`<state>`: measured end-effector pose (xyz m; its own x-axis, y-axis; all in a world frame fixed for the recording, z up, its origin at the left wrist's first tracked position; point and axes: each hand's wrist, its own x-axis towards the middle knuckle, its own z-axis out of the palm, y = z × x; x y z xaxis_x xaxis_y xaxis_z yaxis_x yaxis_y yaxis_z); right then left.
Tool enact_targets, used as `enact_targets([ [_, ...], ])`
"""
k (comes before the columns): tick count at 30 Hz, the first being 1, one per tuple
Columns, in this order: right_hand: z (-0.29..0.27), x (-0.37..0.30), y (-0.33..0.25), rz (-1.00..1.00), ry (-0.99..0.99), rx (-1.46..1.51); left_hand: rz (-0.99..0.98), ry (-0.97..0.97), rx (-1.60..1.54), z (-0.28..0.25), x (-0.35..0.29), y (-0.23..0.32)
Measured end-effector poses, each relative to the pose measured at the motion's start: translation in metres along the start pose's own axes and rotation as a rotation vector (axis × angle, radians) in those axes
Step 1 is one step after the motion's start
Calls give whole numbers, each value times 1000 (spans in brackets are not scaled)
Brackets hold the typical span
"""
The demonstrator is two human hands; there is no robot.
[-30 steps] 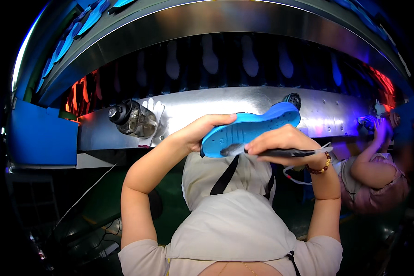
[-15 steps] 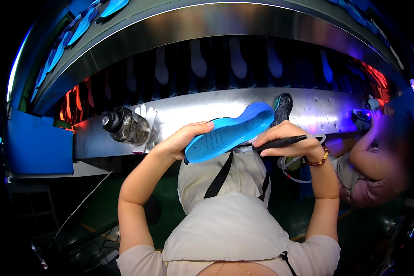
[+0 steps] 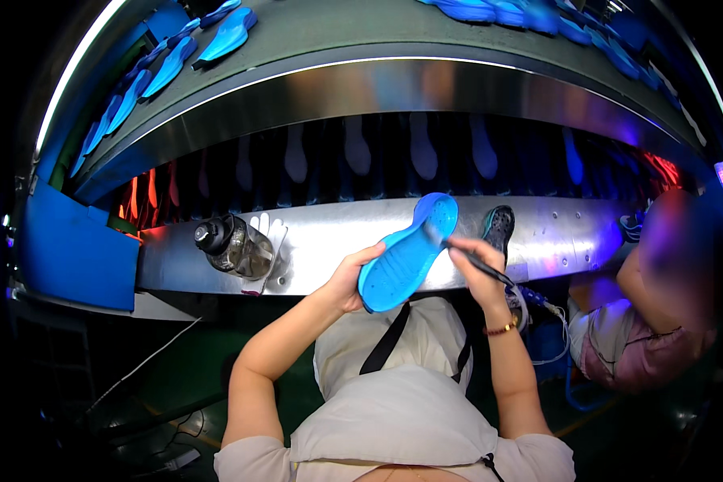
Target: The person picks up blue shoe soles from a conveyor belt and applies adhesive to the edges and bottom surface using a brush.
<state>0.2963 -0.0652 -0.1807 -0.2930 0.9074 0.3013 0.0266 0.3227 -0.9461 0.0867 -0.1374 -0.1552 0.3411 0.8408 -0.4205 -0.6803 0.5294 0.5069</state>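
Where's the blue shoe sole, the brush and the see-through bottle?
Blue, foot-shaped shoe sole (image 3: 401,263): head view, middle of its surface.
Slim, black-handled brush (image 3: 485,267): head view, on its handle.
Dark, see-through bottle with black cap (image 3: 247,255): head view, its body.

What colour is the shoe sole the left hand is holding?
The shoe sole is bright blue; it shows best in the head view.

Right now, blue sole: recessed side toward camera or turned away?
Toward camera: the blue sole shows its recessed, rimmed face; left hand holds it, right hand holds a brush at it.
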Motion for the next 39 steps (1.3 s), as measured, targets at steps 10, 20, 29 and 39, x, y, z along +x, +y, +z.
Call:
enact_targets([
  [10,-44,-33,8,336,-11,841,733,-351,219,100,-2,161],
  [20,-56,-36,26,405,112,773,1000,222,757,145,109,226],
  [29,-53,-44,30,488,148,746,1447,431,1735,170,211,235],
  [39,-51,-36,34,417,98,815,1577,667,2268,167,164,222],
])
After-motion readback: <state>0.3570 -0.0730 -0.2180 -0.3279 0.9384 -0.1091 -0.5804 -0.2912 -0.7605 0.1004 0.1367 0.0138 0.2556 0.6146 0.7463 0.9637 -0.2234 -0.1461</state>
